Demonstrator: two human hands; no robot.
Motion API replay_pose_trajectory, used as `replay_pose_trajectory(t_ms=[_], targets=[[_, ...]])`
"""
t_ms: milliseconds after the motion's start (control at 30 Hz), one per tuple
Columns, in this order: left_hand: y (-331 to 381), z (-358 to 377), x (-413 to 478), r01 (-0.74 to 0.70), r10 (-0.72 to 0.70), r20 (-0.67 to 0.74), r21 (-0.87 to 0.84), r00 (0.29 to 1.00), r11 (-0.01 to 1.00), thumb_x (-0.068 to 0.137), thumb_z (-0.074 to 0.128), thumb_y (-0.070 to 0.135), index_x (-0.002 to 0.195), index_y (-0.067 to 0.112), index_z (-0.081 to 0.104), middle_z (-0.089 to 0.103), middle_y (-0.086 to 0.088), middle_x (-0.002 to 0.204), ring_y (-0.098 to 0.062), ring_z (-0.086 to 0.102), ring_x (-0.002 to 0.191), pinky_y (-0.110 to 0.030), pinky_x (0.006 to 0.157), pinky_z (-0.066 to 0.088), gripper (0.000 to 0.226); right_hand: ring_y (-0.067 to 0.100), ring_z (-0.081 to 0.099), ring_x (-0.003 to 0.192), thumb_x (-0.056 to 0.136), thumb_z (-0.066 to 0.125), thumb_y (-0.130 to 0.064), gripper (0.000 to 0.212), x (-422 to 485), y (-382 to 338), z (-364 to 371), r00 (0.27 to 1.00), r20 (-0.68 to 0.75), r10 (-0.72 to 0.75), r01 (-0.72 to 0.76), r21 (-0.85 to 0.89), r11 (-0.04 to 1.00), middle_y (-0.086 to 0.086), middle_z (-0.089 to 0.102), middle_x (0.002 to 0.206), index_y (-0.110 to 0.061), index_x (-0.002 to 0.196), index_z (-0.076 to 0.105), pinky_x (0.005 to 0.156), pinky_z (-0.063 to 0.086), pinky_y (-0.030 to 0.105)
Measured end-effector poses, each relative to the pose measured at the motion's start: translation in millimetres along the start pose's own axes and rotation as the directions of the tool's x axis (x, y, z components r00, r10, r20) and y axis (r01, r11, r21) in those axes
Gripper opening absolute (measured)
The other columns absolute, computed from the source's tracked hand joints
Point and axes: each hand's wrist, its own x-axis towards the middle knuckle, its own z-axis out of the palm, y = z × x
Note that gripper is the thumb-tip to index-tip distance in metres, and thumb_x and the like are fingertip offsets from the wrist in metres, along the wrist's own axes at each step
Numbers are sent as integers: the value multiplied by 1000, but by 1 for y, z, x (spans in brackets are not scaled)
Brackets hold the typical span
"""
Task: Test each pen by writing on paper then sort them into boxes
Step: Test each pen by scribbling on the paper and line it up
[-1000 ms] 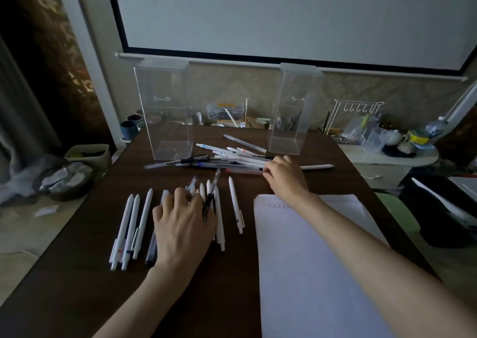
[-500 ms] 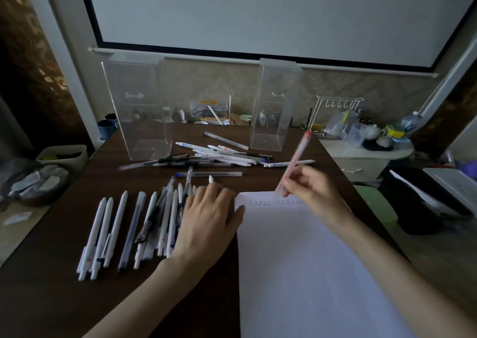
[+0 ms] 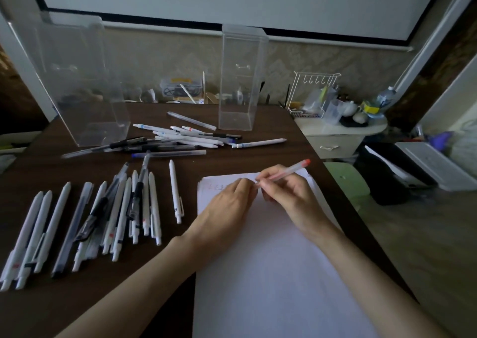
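Dark tabletop (image 3: 77, 301), and above the top edge of the paper (image 3: 271, 273) my right hand (image 3: 291, 195) grips the red-capped pen (image 3: 289, 172), my left hand (image 3: 224, 208) pinching its lower end. Both clear boxes (image 3: 240, 79) look empty; I judge sorting barely begun, with many pens (image 3: 116, 208) waiting.

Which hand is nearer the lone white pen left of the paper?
Left. The left hand lies just right of the white pen, over the paper; the right hand is farther right, holding a red-tipped pen.
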Motion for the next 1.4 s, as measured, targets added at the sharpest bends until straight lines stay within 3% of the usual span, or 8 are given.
replay_pose_trajectory(t_ms=[100,233,400,533,633,700,833,1400], targets=[[2,-1,0,-4,4,19,-34,1000,999,97,23,42,85,18,38,55,-3,76,-26,51,68,-37,61,37,31,6,49,62,86,52,-20,14,0,1,0,1000,14,-1,0,21,1000,-6,54,62,-9,82,61,62,39,15],[2,-5,-2,-26,26,-27,-11,999,1000,93,21,49,84,32,36,41,13,57,-20,49,64,-30,55,28,24,10,52,64,88,50,-19,14,1,2,2,1000,11,-14,14,36,999,0,57,67,-11,80,59,62,43,18],[5,-8,-3,1,-2,-26,-16,1000,1000,90,20,56,94,25,44,50,11,61,-19,55,67,-27,55,25,39,8,54,57,90,42,-16,19,-1,1,5,997,-10,-73,73,-2,997,-2,59,61,-10,82,58,56,42,18],[7,-4,-1,152,-146,-63,107,987,983,84,19,63,110,24,32,53,5,62,-18,58,64,-29,52,26,48,14,51,46,93,45,-19,22,5,-2,-16,948,-298,-109,103,-36,994,3,62,52,-11,78,60,48,39,21],[6,0,-2,81,-56,-96,273,994,959,92,26,58,124,22,37,62,5,82,-18,62,77,-30,55,31,49,9,44,44,90,63,-19,27,10,6,-33,893,-422,-153,62,-223,973,-3,50,48,-16,71,44,48,36,23],[6,1,-2,-35,55,-59,300,997,953,92,25,57,122,23,46,63,1,91,-22,63,81,-28,55,34,50,12,43,45,88,65,-15,33,14,15,-34,910,-392,-133,-11,-342,939,3,46,50,-17,70,37,49,36,30],[1,6,0,-162,166,15,332,986,929,90,31,44,98,22,67,52,-3,68,-25,58,60,-24,54,27,43,13,37,47,80,59,-1,34,23,23,-27,925,-378,-25,-140,-404,904,8,42,50,-16,62,35,47,29,26],[5,5,1,-108,103,33,310,994,945,88,33,34,93,20,69,52,-3,66,-26,55,57,-24,52,27,39,8,18,47,74,53,6,36,23,22,-24,921,-383,-73,-129,-477,869,-1,21,54,-14,59,27,44,14,21]])
